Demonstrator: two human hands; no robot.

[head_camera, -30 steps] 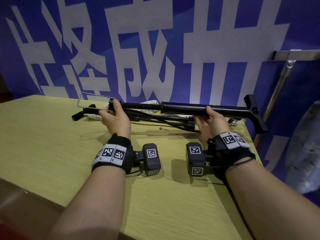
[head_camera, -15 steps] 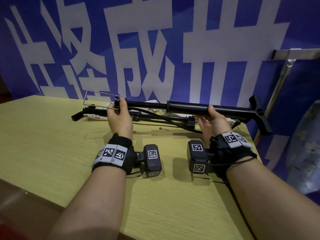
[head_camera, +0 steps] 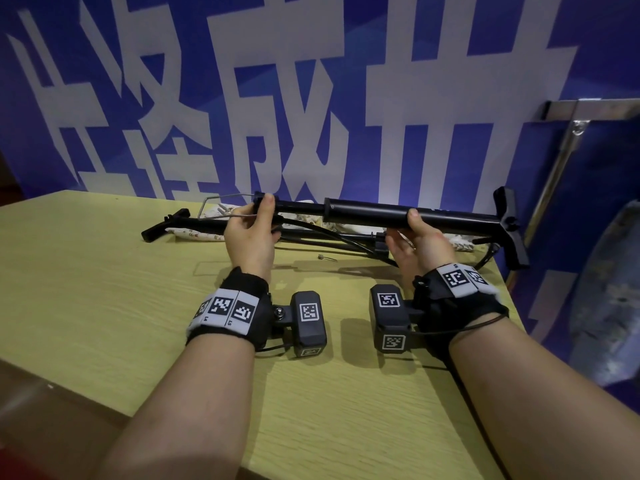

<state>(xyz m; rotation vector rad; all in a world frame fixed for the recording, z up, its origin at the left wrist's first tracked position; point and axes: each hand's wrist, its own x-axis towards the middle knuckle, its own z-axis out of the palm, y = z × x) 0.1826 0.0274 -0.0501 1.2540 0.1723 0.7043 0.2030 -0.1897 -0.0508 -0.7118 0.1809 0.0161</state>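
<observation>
A long black bicycle pump (head_camera: 367, 213) is held level above the far part of the yellow wooden table (head_camera: 104, 306). My left hand (head_camera: 251, 237) grips its thin end beside the wire foot loop (head_camera: 221, 206). My right hand (head_camera: 424, 240) grips the thick barrel from below, thumb on top. The T-handle (head_camera: 509, 223) sticks out past the table's right edge. A black hose (head_camera: 329, 233) hangs from the pump toward the table.
A second black pump (head_camera: 180, 221) lies on patterned cloth (head_camera: 194, 233) under the held one. A small metal valve piece (head_camera: 325, 258) lies on the table. A blue banner wall stands right behind. A metal bracket (head_camera: 568, 133) is at the right.
Both hands have lifted the pump higher and shifted it to the right; the wire loop end now clears the pump lying on the table.
</observation>
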